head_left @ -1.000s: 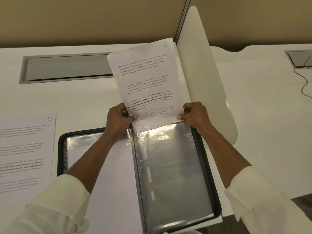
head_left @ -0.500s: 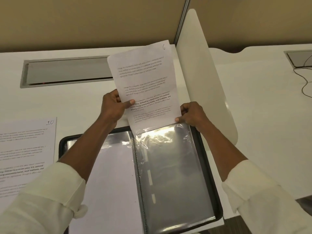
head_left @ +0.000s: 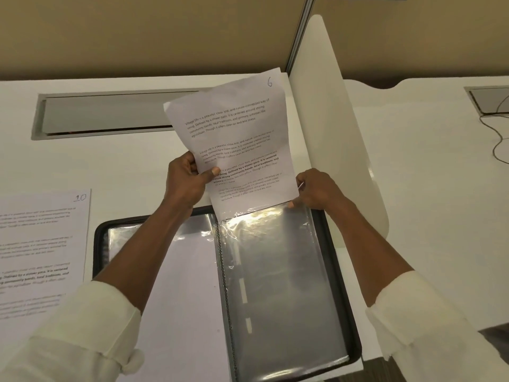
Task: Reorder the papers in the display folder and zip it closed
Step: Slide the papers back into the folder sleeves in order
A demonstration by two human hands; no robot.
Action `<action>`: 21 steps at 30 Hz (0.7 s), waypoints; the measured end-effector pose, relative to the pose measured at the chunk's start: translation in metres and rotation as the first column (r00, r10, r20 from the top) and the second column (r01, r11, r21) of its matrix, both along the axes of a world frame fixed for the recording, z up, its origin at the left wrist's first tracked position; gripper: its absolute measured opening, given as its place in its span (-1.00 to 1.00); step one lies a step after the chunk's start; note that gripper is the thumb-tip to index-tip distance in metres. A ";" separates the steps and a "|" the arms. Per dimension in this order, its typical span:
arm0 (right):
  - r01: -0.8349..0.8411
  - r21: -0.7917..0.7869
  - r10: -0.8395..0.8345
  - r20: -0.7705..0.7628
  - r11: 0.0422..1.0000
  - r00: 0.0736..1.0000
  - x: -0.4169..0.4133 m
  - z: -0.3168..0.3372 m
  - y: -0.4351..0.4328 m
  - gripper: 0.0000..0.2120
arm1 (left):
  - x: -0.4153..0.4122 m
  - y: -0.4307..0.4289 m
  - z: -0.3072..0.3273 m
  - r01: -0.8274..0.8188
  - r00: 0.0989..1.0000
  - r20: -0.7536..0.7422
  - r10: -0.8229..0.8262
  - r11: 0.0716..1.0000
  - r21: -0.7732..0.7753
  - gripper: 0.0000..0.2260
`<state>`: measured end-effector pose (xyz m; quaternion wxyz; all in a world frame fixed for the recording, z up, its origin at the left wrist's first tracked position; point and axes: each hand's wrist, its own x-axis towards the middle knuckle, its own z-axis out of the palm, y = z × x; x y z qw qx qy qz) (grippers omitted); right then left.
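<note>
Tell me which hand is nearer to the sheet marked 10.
Left. The left hand, pinching the sheet marked 6, is up and right of the sheet marked 10; the right hand, gripping the sleeve at its top corner, is farther right.

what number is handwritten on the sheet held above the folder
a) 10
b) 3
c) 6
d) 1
c: the sheet gripped by the left hand has a 6 in its top right corner; the 10 is on the paper lying at the left.
</note>
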<state>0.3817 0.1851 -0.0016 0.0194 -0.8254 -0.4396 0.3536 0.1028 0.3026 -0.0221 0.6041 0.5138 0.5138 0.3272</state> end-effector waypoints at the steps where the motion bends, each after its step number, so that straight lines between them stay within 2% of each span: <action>1: 0.011 0.015 -0.011 0.001 1.000 1.000 0.000 -0.001 -0.002 -0.52 | 0.001 0.000 0.001 0.011 1.000 -0.005 -0.011 1.000 0.004 -0.67; 5: 0.066 0.086 -0.061 -0.053 0.994 0.997 0.004 -0.005 -0.004 -0.67 | 0.006 0.000 0.004 0.043 0.999 -0.014 -0.043 0.999 0.016 -0.67; 7: 0.119 0.120 -0.109 -0.083 0.986 0.990 0.004 -0.005 -0.003 -0.57 | 0.007 -0.002 0.005 0.054 0.998 -0.020 -0.053 0.998 0.024 -0.67; 9: 0.169 0.165 -0.153 -0.104 0.972 0.983 0.005 -0.007 -0.002 -0.54 | 0.008 -0.004 0.006 0.065 0.998 -0.019 -0.065 0.997 0.029 -0.66; 11: 0.189 0.199 -0.169 -0.114 0.962 0.979 0.006 -0.011 -0.001 -0.65 | 0.009 -0.007 0.008 0.070 0.998 -0.010 -0.070 0.997 0.036 -0.64; 13: 0.215 0.219 -0.192 -0.122 0.952 0.974 0.007 -0.015 0.001 -0.88 | 0.010 -0.008 0.010 0.067 0.998 -0.010 -0.067 0.997 0.037 -0.64; 16: 0.258 0.218 -0.237 -0.122 0.941 0.964 0.005 -0.015 0.005 -0.74 | 0.010 -0.010 0.011 0.062 0.998 -0.017 -0.062 0.997 0.040 -0.65; 21: 0.262 0.155 -0.244 -0.126 0.953 0.962 0.004 -0.016 0.009 -0.70 | 0.010 -0.011 0.012 0.056 0.998 -0.011 -0.056 0.997 0.048 -0.65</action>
